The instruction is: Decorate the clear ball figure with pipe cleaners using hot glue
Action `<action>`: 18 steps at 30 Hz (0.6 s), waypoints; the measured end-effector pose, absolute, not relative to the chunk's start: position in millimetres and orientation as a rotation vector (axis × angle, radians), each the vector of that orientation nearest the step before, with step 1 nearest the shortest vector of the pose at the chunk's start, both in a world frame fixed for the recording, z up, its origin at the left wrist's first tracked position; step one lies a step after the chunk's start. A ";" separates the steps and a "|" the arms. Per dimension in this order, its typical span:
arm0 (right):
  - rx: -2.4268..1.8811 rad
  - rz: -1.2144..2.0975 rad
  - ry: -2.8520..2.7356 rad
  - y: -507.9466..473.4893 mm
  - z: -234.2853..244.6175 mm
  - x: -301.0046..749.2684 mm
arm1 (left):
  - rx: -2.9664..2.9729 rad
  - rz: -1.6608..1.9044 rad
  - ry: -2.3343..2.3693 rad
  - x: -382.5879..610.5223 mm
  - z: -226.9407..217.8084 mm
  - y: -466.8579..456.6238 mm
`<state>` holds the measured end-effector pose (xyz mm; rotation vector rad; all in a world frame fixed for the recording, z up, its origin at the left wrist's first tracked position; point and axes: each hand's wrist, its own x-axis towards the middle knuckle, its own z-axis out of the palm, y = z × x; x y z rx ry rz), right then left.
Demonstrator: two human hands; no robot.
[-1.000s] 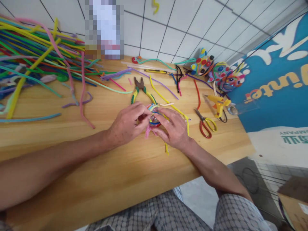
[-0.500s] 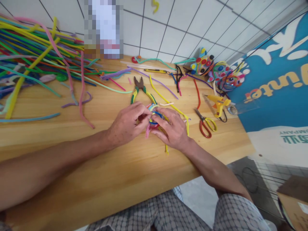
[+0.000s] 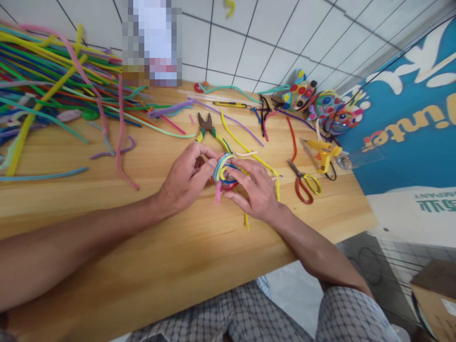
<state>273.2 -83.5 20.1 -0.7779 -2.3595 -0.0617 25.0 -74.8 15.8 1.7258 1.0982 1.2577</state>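
Note:
Between my hands is a small round craft piece wound with coloured pipe cleaners (image 3: 225,172), blue, yellow, red and pink, with a pink coiled end pointing toward me. My left hand (image 3: 187,175) grips its left side between thumb and fingers. Around the right side curls my right hand (image 3: 256,190), its thumb low and its fingers over the top. Yellow pipe-cleaner ends stick out under the right hand. Just behind the piece lie pliers (image 3: 210,130) with green and yellow handles, jaws pointing away. The undersides of the piece are hidden by my fingers.
A heap of pipe cleaners (image 3: 53,90) covers the table's left. To the right lie scissors (image 3: 302,183) and a yellow glue gun (image 3: 323,154). Several decorated round figures (image 3: 301,95) stand at the back right. A utility knife (image 3: 230,104) lies near the wall.
My left fingers have moved from the middle of the piece to its left edge, uncovering a yellow loop on its face. My right hand has stayed nearly still.

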 end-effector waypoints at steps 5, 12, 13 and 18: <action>-0.776 -0.038 -2.364 -82.7 19.1 272.9 | 1.690 1.146 1.124 25.7 13.3 -74.9; -0.794 -0.039 -2.369 -82.7 18.2 274.4 | 1.693 1.079 1.141 28.3 11.4 -74.3; -0.785 -0.031 -2.360 -82.9 18.2 274.3 | 1.700 1.078 1.144 28.5 11.1 -74.4; -0.755 -0.025 -2.321 -83.6 17.8 273.1 | 1.681 1.038 1.139 29.9 14.5 -76.7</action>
